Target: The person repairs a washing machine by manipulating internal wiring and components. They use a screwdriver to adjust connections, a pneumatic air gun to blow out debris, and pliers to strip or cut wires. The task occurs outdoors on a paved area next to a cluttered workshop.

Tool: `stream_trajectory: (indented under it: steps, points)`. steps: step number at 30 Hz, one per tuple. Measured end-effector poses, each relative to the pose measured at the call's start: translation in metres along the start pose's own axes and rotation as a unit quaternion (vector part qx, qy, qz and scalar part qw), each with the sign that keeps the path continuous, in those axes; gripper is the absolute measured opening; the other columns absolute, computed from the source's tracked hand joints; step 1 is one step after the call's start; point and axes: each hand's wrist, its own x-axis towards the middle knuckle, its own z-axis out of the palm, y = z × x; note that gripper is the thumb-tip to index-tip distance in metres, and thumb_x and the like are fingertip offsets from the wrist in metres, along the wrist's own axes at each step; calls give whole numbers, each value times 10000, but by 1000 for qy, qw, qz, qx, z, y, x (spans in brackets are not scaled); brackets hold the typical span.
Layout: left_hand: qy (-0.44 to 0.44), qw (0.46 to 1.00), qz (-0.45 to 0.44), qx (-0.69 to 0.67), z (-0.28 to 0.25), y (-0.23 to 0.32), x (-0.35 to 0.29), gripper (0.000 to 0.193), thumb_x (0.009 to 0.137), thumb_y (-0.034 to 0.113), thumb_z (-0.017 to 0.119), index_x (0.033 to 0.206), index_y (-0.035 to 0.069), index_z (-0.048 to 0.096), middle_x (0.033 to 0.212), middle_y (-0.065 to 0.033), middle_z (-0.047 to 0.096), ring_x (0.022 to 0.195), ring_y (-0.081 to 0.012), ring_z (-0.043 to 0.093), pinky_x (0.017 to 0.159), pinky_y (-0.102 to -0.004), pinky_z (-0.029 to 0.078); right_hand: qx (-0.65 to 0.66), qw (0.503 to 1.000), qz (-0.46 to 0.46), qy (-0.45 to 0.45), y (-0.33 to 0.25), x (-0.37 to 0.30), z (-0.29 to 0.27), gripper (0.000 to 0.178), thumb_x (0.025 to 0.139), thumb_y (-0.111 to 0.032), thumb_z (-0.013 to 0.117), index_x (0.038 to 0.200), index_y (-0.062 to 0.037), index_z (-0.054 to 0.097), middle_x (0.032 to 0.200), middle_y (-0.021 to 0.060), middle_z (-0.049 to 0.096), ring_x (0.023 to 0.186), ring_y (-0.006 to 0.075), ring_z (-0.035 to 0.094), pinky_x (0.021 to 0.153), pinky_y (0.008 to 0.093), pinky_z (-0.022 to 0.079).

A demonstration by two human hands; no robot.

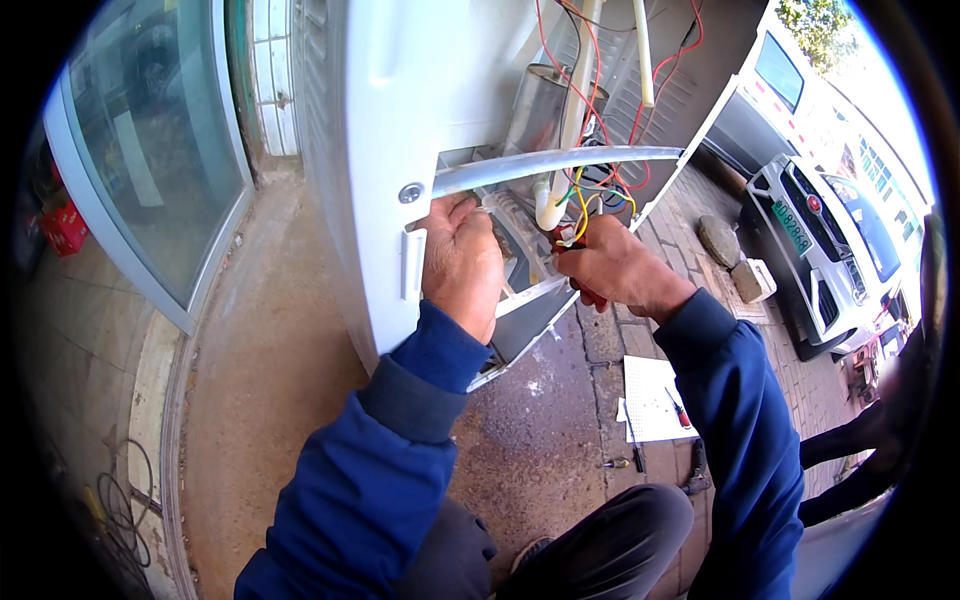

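A tall white appliance cabinet (pixel 385 300) stands open in front of me, probably a water dispenser. My left hand (pixel 465 265) reaches into its lower opening under a metal crossbar (pixel 560 165). Its fingertips are partly hidden there, so its grip does not show. My right hand (pixel 625 268) is closed around a red-handled tool (pixel 592 296), whose kind is mostly covered by the fingers. Close to that hand run yellow-green wires (pixel 582 205) and a white elbow pipe (pixel 548 208). Above them, a metal tank (pixel 535 115) and loose red wires (pixel 655 75) sit inside the cabinet.
A white perforated sheet (pixel 652 400) lies on the paving with a red-handled screwdriver (pixel 680 412) on it. A small screwdriver (pixel 617 463) is beside it. Stones (pixel 718 240) and a parked white vehicle (pixel 825 250) are at right. A glass door (pixel 150 150) stands left; a cable (pixel 125 510) lies below it.
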Motion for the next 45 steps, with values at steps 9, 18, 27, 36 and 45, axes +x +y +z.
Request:
stream_trajectory:
  steps: [9,18,27,36,45]
  points:
    - [-76,995,19,54,24,11,15,420,970,132,644,1317,-86,551,1276,-159,623,1155,-202,583,1031,-327,424,37,999,-25,-24,9,0,0,212,895,-96,543,916,98,624,687,117,642,527,200,642,439,343,510]
    - [-160,983,-6,91,51,-9,45,434,865,235,830,1195,34,632,1059,-26,670,931,-117,631,807,-280,508,-21,999,-30,1,14,-2,-6,265,856,-103,547,981,94,672,918,262,714,797,374,728,678,431,592]
    - [-127,944,152,265,45,-28,68,441,660,117,949,998,6,688,871,-20,705,761,-108,629,669,-279,497,-72,994,-76,28,22,-3,-4,340,853,-183,640,1113,32,680,1155,296,677,1100,433,663,956,468,531]
    - [-151,955,94,237,46,-18,62,445,774,58,881,1154,8,656,955,-27,702,827,-105,636,721,-266,509,-102,984,-135,53,19,-18,-7,289,843,-148,635,1053,50,659,1051,311,686,1021,476,663,891,513,539]
    - [-167,953,85,238,43,-13,62,471,771,67,886,1168,-15,647,983,-45,713,848,-119,642,746,-271,507,-116,989,-88,29,14,-15,-7,313,860,-130,624,1128,19,688,1147,266,696,1098,402,677,946,467,539]
